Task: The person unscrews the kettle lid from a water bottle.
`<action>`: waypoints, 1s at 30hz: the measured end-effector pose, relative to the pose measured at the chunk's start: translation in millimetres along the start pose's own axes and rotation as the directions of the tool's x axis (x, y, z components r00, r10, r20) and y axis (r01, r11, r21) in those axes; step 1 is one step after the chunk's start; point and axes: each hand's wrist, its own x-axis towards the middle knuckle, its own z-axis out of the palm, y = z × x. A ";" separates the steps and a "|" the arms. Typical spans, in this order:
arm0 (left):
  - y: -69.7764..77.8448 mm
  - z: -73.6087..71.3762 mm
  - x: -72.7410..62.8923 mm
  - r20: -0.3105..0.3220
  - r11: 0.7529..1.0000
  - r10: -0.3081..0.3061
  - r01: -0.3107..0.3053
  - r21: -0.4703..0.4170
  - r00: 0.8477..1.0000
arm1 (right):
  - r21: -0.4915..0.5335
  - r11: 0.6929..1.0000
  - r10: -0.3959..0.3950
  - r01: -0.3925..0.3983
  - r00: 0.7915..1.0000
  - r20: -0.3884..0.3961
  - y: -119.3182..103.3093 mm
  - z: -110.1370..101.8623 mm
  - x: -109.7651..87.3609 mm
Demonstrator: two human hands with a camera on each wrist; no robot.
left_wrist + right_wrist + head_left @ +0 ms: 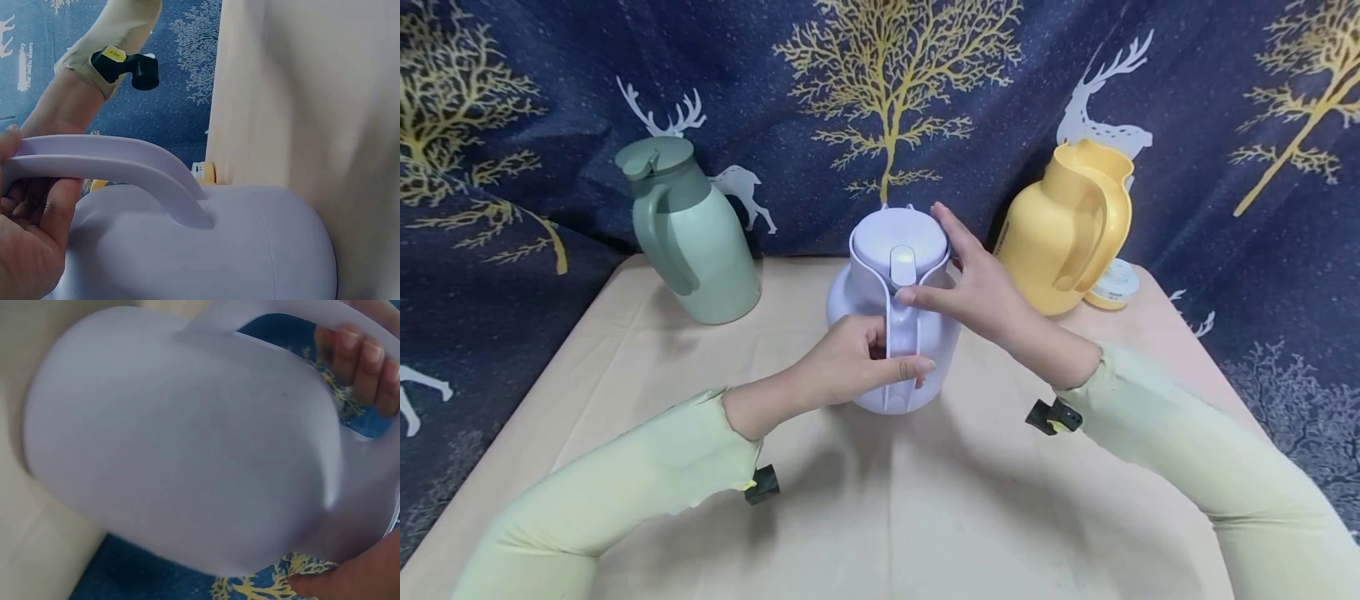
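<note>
A lilac thermos jug (925, 342) stands upright on the table, its handle facing me and its round lid (898, 237) seated in the neck. My left hand (853, 358) grips the handle (119, 159), fingers passing behind it and thumb across the front. At the top, my right hand (981, 279) touches the right side of the neck with fairly straight fingers. Its thumb (921, 297) lies at the top of the handle, just below the lid's push button (902, 265). In the right wrist view the jug's body (181, 444) fills most of the picture, with left fingertips (369, 356) behind the handle.
On the back left stands a green thermos jug (700, 250) with its lid on. At the back right is a yellow jug (1045, 225) without a lid in its mouth, and a white-and-yellow lid (1114, 285) lies beside it. A dark patterned cloth (805, 167) hangs behind the table (1000, 517).
</note>
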 end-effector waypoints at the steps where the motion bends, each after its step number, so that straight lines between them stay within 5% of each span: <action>1: -0.5 0.1 0.5 0.001 1.000 0.003 -0.003 0.003 1.000 | -0.002 1.000 0.005 -0.005 1.000 -0.003 -0.8 1.1 0.9; 15: -3.9 -0.5 3.2 0.014 0.999 0.047 -0.047 0.006 0.999 | 0.019 0.999 0.052 -0.051 0.994 -0.095 -7.3 13.8 1.3; 30: -7.0 -1.7 3.3 0.032 0.999 0.050 -0.051 0.012 0.998 | -0.072 0.997 -0.048 0.040 0.992 -0.117 -6.2 12.2 4.6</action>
